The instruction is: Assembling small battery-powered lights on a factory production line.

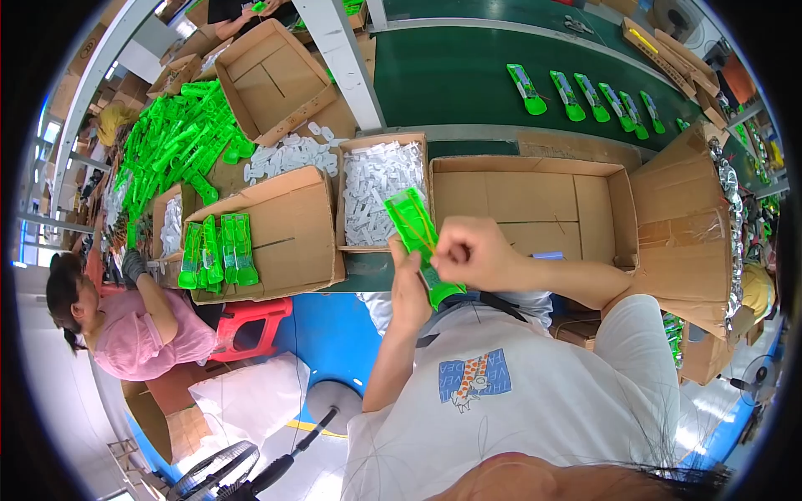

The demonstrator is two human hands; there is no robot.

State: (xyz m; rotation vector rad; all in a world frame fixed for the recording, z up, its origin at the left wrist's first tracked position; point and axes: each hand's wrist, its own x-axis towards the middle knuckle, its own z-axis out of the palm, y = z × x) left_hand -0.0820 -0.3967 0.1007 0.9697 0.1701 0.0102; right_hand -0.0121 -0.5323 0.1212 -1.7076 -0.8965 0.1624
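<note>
At far left a person in pink (142, 321) sits by a red stool (251, 317). Above lies a heap of green parts (171, 142) on the desk (225, 175), with an empty box (271, 79) beside it. Lower down, a box (292, 242) holds a few green packs (219, 250) stacked at its left end. Next comes a narrow box of clear blisters (372, 188), with more blisters (288, 156) loose to its left. In the middle the wearer holds a green pack (413, 230): long, flat, bright translucent green, tilted with its upper end toward the left, its lower end near the chest. It hangs in the air just in front of the blister box, above the desk edge. The left hand (409, 292) rises from below, fingers closed around the pack's lower part. The right hand (472, 253) comes in from the right, forearm level, fingertips pinched on the pack's middle edge. The two hands are close together, both gripping the pack. Behind them sits a large empty box (535, 200). To the upper right a dark green belt (468, 75) carries a row of packs (589, 96).
</note>
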